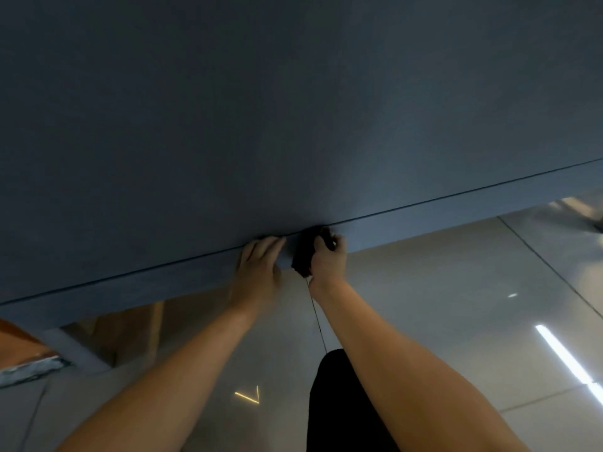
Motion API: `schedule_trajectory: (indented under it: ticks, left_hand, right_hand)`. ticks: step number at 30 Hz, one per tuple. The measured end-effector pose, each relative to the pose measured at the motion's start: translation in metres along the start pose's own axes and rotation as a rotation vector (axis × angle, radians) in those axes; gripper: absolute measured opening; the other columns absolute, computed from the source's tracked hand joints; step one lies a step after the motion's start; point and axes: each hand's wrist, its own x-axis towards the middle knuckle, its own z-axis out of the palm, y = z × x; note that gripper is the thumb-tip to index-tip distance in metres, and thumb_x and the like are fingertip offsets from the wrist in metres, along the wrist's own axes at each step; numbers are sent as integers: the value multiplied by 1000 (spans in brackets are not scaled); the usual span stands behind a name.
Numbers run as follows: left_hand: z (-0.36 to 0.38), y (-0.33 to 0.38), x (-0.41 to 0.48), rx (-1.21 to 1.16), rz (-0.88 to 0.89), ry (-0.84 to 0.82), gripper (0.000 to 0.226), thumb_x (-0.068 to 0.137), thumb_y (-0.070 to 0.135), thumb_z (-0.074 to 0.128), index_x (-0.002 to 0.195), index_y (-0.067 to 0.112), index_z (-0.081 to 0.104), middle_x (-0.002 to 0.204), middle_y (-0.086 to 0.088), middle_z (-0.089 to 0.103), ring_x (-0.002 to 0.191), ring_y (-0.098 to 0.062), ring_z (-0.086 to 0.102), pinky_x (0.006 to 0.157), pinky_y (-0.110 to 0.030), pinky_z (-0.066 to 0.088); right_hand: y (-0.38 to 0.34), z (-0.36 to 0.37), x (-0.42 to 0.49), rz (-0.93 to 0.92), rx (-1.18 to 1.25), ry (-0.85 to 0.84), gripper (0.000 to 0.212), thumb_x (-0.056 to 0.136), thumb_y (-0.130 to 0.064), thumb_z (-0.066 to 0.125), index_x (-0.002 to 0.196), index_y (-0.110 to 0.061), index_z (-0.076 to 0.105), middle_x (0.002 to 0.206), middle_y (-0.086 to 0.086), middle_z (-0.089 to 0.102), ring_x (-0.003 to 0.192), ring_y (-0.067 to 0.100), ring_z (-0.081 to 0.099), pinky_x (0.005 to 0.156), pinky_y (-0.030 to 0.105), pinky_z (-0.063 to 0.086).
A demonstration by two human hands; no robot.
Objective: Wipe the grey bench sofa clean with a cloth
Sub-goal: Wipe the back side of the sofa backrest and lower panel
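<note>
- The grey bench sofa [228, 109] fills the upper two thirds of the frame; its front edge runs on a slant from the lower left up to the right edge, with a thin dark seam [456, 197] just above it.
- The right hand [328, 259] is at the frame's centre, against the sofa's front band. Its grip is closed, fingers curled round a dark cloth [301, 256], which is bunched and pressed to the band right at the seam.
- The left hand [257, 269] lies just left of the cloth. Its grip holds nothing: the fingers are straight and flat on the front band, tips reaching the seam.
- Both bare forearms rise from the bottom of the frame.
- Below the sofa lies a glossy tiled floor [456, 288], with a bright strip of light reflected [561, 357] at the lower right.
- A leg in black [339, 412] shows at the bottom centre, between the forearms.
- Something orange-brown [19, 340] sits at the lower left edge; blurred, so I cannot tell what.
</note>
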Motion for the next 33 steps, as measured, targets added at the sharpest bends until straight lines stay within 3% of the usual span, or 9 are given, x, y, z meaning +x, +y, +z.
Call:
schedule_trajectory:
  ticks: [2,7,10,14,18,23,27,31,33]
  left_hand:
    - [4,-6,1,50,61,46,66,85,-1,62,147,17,49,149,-2,48,134,-28,39,115,-43,32]
    - [12,-13,5,108,100,127,62,79,5,74,138,15,57,136,-8,56,124,-32,47,104,-48,41]
    - [19,-7,12,143,122,160,60,77,17,72,135,18,59,128,-8,58,116,-31,43,98,-51,43]
    - [36,10,17,191,151,147,58,83,31,45,138,21,58,131,-6,55,116,-32,43,103,-57,35]
    - [44,3,19,206,180,224,61,82,19,64,141,25,54,132,-2,49,117,-31,42,103,-56,28]
    - [42,13,19,218,122,205,68,75,11,72,139,25,55,131,-4,52,117,-31,43,104,-59,31]
    - [42,27,17,189,25,149,72,66,12,74,136,20,55,131,-9,51,117,-35,43,100,-58,33]
    - [42,50,26,20,89,19,67,76,11,72,139,19,53,132,-11,52,114,-39,51,93,-50,45]
    - [43,72,34,-183,89,-111,66,89,10,63,150,24,42,148,-6,42,126,-33,52,95,-46,50]
  right_hand:
    - [9,10,-3,-28,-20,-30,20,98,-5,55,94,-25,55,110,14,67,101,33,65,88,52,57]
    - [46,20,-25,-55,-94,-238,9,94,-5,62,96,-14,61,97,16,68,85,30,65,72,42,54]
    - [39,19,-12,-113,-138,-73,23,89,-1,60,83,-23,60,86,9,66,82,27,63,73,42,54]
    - [12,-3,21,-190,-226,139,25,78,-7,56,73,-32,57,77,3,64,82,34,65,76,49,56]
    - [0,-20,45,-225,-242,282,26,87,4,56,82,-21,58,81,-2,62,85,28,63,78,39,55]
    - [-18,-37,68,-146,10,484,21,96,-2,53,91,-21,56,97,3,65,90,25,64,76,32,51]
    - [-19,-35,57,-109,-55,400,14,94,-14,61,93,-24,50,102,10,61,97,36,64,84,45,56]
    - [-13,-37,36,139,-42,214,18,85,-54,63,95,-42,52,118,19,58,98,39,64,84,54,58]
    - [-33,-49,24,201,156,91,14,101,-40,53,114,-36,58,120,16,66,104,36,67,79,44,59]
